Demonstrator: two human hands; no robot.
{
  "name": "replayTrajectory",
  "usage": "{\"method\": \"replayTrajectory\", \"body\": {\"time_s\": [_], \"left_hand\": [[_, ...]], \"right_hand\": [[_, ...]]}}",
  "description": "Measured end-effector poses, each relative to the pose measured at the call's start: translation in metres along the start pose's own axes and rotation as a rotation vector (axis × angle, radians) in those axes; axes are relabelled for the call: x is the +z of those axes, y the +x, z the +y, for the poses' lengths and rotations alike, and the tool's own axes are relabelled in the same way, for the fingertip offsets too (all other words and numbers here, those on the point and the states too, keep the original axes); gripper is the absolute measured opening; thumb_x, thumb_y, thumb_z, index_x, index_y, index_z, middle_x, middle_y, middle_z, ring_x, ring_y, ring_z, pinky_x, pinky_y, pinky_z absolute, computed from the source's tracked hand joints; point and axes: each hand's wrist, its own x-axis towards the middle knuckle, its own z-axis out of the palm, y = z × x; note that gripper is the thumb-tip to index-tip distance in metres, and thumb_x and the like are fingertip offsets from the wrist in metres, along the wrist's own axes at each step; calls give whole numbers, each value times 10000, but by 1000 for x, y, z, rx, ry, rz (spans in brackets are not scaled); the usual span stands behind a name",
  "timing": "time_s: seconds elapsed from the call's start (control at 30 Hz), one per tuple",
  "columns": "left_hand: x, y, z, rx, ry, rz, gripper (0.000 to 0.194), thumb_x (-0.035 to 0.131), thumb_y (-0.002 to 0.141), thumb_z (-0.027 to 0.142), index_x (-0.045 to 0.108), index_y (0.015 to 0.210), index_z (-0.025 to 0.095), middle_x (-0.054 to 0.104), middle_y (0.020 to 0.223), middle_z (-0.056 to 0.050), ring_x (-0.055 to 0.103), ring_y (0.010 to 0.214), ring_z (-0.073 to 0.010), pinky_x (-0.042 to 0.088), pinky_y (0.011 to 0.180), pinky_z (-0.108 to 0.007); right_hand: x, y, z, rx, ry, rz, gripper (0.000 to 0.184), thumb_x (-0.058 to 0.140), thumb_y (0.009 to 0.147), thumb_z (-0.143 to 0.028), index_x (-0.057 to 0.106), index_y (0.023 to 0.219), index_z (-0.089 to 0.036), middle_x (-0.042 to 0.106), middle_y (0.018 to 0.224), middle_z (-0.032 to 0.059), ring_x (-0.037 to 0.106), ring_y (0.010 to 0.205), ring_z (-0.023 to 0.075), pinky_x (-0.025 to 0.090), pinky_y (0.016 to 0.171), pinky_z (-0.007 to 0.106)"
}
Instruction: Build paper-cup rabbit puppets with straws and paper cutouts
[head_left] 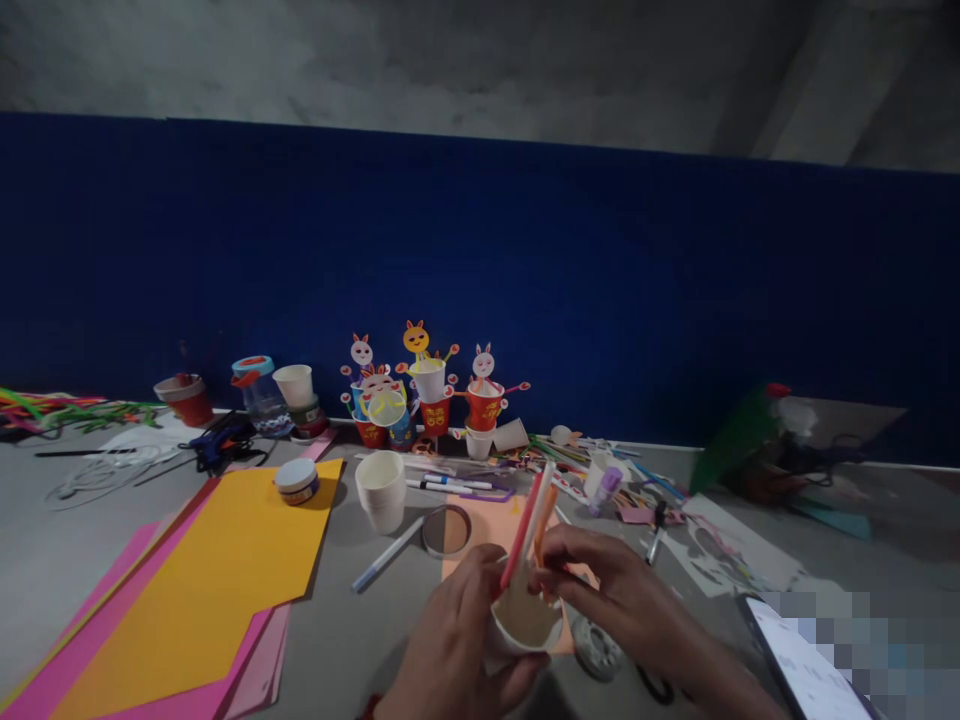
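Observation:
My left hand [450, 640] is wrapped round a white paper cup [525, 620] low in the middle of the view. My right hand [607, 585] pinches coloured straws [529, 520], red, white and orange, that stand tilted in the cup. Both hands hover just above the grey table [67, 560], over a peach sheet of paper [487, 525].
Orange and pink paper sheets [217, 580] lie at the left. A stack of white cups [381, 490], a round tape roll [446, 530], pens [386, 555] and a small jar [297, 481] sit ahead. Finished cup rabbits [431, 395] stand against the blue wall. A phone [802, 665] lies at the right.

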Motion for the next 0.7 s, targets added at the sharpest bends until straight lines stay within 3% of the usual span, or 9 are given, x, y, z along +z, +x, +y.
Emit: {"method": "replayTrajectory", "body": {"time_s": [0.27,0.43,0.7], "left_hand": [[0,2,1,-15,-12,-20,950,809,601,147,310,1406,222,660,1256,-195,701,1101,-356,638,870,-432],[1,1,1,-1,-30,-3,979,821,603,167,297,1430,199,662,1262,-201,688,1126,-362,627,898,-449],[-9,12,9,-83,-142,-99,789,786,616,106,437,1313,227,667,1254,-149,679,1132,-321,603,923,-426]], "right_hand": [[-2,-3,-7,60,-99,-7,109,570,959,-244,643,879,-226,712,861,-1,658,846,191,464,744,263],[-2,-4,-6,-22,-225,-22,102,600,951,-240,688,901,-232,742,916,11,662,887,198,458,792,273],[-13,0,-14,-73,-324,-66,145,670,840,-97,738,820,-224,747,862,11,675,836,189,478,759,251]]}}
